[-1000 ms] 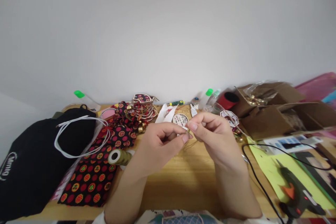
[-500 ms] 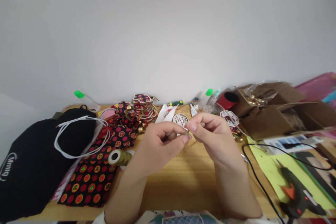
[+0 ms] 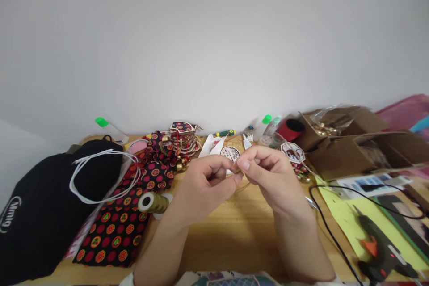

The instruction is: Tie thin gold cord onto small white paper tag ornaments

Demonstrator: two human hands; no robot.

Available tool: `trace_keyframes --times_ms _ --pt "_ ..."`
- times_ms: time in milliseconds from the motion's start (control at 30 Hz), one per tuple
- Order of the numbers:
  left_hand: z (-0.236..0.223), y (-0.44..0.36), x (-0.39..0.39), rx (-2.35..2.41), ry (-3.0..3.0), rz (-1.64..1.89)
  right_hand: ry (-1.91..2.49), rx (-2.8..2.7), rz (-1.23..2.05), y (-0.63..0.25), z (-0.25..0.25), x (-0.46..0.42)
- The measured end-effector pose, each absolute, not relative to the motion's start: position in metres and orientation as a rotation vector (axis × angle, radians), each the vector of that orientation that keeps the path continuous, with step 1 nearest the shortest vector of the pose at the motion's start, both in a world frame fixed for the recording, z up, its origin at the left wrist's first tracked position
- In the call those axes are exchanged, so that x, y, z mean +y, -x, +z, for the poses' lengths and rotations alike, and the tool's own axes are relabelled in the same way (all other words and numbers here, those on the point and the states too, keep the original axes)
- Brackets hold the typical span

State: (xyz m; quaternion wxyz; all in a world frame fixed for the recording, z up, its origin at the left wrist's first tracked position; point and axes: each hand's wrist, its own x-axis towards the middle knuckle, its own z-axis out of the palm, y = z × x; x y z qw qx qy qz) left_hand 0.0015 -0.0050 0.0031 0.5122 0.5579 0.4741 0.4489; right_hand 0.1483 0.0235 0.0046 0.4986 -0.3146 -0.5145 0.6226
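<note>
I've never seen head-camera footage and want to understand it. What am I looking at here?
There is no machine: these are a person's own bare hands, and every picture comes from a camera worn on their head, looking forward and down. The left hand and right hand meet above a wooden table, fingers pinching something small, too hidden to identify. To the left lie a spool of olive thread and dark patterned cloth. To the right are open cardboard boxes and a glue gun on yellow paper.
</note>
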Motion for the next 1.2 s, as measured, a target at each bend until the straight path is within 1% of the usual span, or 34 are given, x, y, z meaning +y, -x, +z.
trace_keyframes --times_ms 433,600,800,1033,1200 --pt "0.0 0.0 -0.005 1.169 -1.367 1.07 0.65 -1.288 1.567 -0.151 0.004 0.022" --pt "0.002 0.001 -0.004 1.185 -1.462 1.178 0.686 -1.347 1.524 -0.15 0.003 0.02" --pt "0.002 -0.001 -0.005 1.324 -1.596 1.291 0.694 -1.415 1.58 -0.148 0.004 0.021" --pt "-0.002 0.0 -0.004 1.34 -1.64 1.336 0.819 -1.535 1.479 -0.152 -0.001 0.023" --pt "-0.001 0.002 -0.003 1.314 -1.641 1.307 0.928 -1.774 1.189 -0.158 0.0 0.024"
